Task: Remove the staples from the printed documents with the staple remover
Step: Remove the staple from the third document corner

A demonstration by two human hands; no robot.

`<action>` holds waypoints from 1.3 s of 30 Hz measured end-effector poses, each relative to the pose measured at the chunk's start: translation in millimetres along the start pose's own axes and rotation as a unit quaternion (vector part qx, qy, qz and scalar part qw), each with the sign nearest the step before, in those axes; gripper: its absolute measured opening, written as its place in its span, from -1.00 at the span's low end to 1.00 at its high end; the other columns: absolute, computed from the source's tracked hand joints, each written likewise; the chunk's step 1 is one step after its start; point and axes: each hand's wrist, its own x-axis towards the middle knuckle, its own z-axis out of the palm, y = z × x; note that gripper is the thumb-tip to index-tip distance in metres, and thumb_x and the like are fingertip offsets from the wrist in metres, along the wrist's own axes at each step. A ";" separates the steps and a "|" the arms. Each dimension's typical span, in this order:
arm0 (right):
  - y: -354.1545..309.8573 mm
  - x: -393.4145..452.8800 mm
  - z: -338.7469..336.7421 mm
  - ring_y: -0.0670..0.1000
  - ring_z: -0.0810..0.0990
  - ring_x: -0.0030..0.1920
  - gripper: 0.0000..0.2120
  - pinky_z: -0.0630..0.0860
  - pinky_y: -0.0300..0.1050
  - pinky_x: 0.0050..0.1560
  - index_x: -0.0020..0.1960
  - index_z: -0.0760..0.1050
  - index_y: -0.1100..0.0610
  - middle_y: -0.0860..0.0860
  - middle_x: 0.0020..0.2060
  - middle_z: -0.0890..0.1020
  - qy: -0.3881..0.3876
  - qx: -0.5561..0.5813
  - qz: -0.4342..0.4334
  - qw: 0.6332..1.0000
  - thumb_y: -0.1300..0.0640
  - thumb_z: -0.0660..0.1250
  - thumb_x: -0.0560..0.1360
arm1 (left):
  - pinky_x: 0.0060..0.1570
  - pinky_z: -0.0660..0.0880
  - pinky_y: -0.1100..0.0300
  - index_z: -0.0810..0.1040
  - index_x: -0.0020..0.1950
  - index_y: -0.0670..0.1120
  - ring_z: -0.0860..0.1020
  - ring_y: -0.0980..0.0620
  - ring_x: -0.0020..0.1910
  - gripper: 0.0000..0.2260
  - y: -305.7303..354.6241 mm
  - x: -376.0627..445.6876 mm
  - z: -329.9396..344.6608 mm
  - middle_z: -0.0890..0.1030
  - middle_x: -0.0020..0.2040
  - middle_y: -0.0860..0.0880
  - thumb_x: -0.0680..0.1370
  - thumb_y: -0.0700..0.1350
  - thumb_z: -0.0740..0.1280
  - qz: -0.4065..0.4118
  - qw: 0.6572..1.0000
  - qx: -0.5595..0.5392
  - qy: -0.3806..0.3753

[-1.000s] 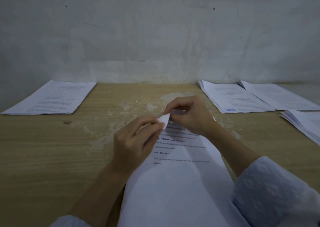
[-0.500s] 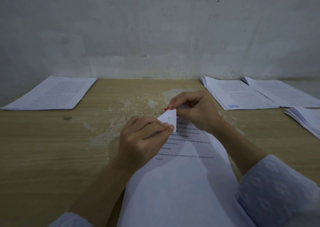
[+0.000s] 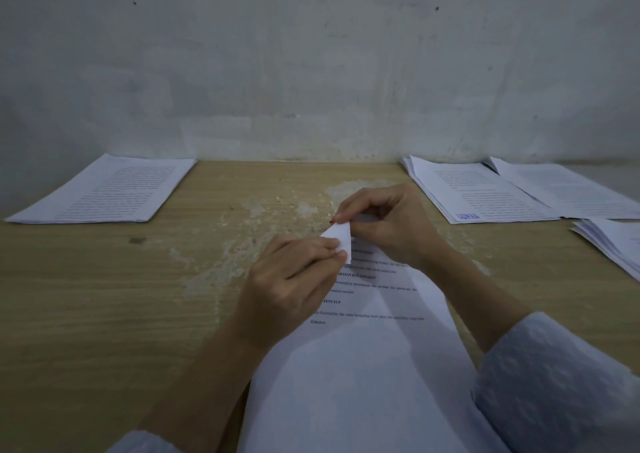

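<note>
Both hands are busy at the document's (image 3: 363, 366) far corner on the worktop (image 3: 104, 296): left hand (image 3: 291, 279) fingers pinch the folded-up corner, right hand (image 3: 384, 224) fingers are curled round something red, probably the staple remover (image 3: 332, 223). Prying looks next, done gently so nothing gets torn.

Left hand (image 3: 294, 279): seen from the back, fingers curled, thumb and forefinger pinched together at the fingertips (image 3: 337, 250); a folded paper corner is gripped between them. Left forearm: bare, extended from the lower left, sleeve edge seen at the bottom. Right hand (image 3: 388, 224): set just beyond the left, fingers curled, tips drawn together in a pinch; what is held cannot be made out. Right forearm: bare, extended from the lower right, pale sleeve pushed back toward the elbow.
</note>
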 end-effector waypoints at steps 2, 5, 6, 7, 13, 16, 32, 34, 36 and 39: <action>-0.4 0.4 1.8 0.00 0.62 -0.25 -0.83 0.56 -0.25 -0.14 -0.16 0.61 0.23 0.09 -0.29 0.65 -0.004 0.000 0.001 1.000 0.31 0.46 0.24 | -0.19 0.53 0.13 0.68 -0.19 -0.23 0.63 0.07 -0.12 -0.97 -0.3 0.4 0.4 0.68 -0.20 -0.10 0.43 -0.29 0.44 -0.015 1.000 0.002 0.014; -1.5 1.3 4.2 -0.05 0.62 -0.27 -0.86 0.53 -0.28 -0.18 -0.21 0.63 0.24 0.08 -0.29 0.64 -0.010 -0.004 0.010 1.000 0.39 0.47 0.27 | -0.24 0.55 0.14 0.66 -0.21 -0.25 0.60 0.07 -0.17 -0.95 -1.5 3.0 -1.8 0.65 -0.21 -0.12 0.44 -0.30 0.43 -0.068 0.997 -0.011 0.032; -2.8 1.7 4.6 -0.06 0.61 -0.28 -0.88 0.52 -0.29 -0.19 -0.24 0.64 0.25 0.08 -0.30 0.64 -0.012 -0.015 0.015 1.000 0.41 0.46 0.29 | -0.19 0.55 0.20 0.65 -0.20 -0.26 0.59 0.08 -0.17 -0.95 -2.1 4.0 -2.4 0.64 -0.19 -0.12 0.45 -0.29 0.41 -0.098 0.994 -0.030 0.036; -4.9 2.1 4.9 -0.07 0.61 -0.29 -0.90 0.52 -0.29 -0.20 -0.24 0.64 0.25 0.08 -0.30 0.65 -0.017 -0.034 0.023 0.999 0.41 0.46 0.31 | -0.14 0.54 0.27 0.64 -0.18 -0.25 0.58 0.09 -0.16 -0.95 -2.7 5.1 -3.0 0.62 -0.18 -0.11 0.45 -0.28 0.40 -0.131 0.989 -0.057 0.039; -18.5 5.2 10.0 -0.21 0.56 -0.29 -0.94 0.43 -0.42 -0.25 -0.16 0.63 0.14 -0.12 -0.31 0.63 -0.095 -0.159 0.075 0.980 0.27 0.42 0.40 | -0.24 0.58 0.04 0.59 -0.25 0.02 0.62 -0.06 -0.26 -0.88 1.0 22.0 -11.3 0.65 -0.24 -0.09 0.45 -0.19 0.41 -0.582 0.731 -0.347 0.082; -20.8 5.5 16.9 -0.21 0.50 -0.40 -0.91 0.37 -0.42 -0.35 -0.25 0.60 0.11 -0.13 -0.41 0.56 -0.103 -0.157 0.101 0.977 0.20 0.41 0.43 | -0.14 0.57 -0.02 0.61 -0.30 0.00 0.59 -0.09 -0.22 -0.85 -4.8 22.7 -12.8 0.64 -0.22 -0.07 0.44 -0.21 0.41 -0.646 0.658 -0.380 0.069; -24.5 7.2 12.9 -0.16 0.50 -0.34 -0.84 0.40 -0.34 -0.28 -0.27 0.55 0.02 -0.10 -0.36 0.57 -0.114 -0.192 0.129 0.966 0.20 0.35 0.47 | -0.26 0.58 0.19 0.63 -0.15 -0.10 0.60 0.06 -0.28 -0.96 -8.5 20.3 -11.8 0.66 -0.27 0.01 0.44 -0.21 0.40 -0.667 0.613 -0.406 0.122; -26.6 4.0 8.2 -0.23 0.49 -0.33 -0.79 0.38 -0.42 -0.27 -0.28 0.51 -0.05 -0.15 -0.35 0.56 -0.119 -0.213 0.123 0.962 0.19 0.34 0.48 | -0.26 0.57 0.19 0.62 -0.11 -0.07 0.61 0.05 -0.24 -0.95 -8.2 21.0 -13.3 0.66 -0.21 0.01 0.46 -0.19 0.39 -0.668 0.615 -0.404 0.109; -30.7 1.9 5.4 -0.22 0.49 -0.32 -0.83 0.36 -0.44 -0.28 -0.25 0.52 0.00 -0.15 -0.33 0.55 -0.113 -0.237 0.119 0.958 0.19 0.32 0.49 | -0.21 0.58 0.15 0.61 -0.01 -0.02 0.64 0.01 -0.17 -0.89 -4.7 20.2 -15.3 0.68 -0.11 -0.02 0.49 -0.15 0.36 -0.659 0.633 -0.401 0.065; -37.2 3.2 -2.9 -0.18 0.47 -0.30 -0.92 0.34 -0.44 -0.28 -0.17 0.55 0.10 -0.10 -0.31 0.56 -0.073 -0.268 0.111 0.954 0.18 0.32 0.50 | -0.20 0.58 0.13 0.59 0.10 0.00 0.66 0.01 -0.15 -0.83 5.5 17.9 -17.6 0.70 -0.10 0.01 0.53 -0.12 0.31 -0.652 0.649 -0.391 -0.012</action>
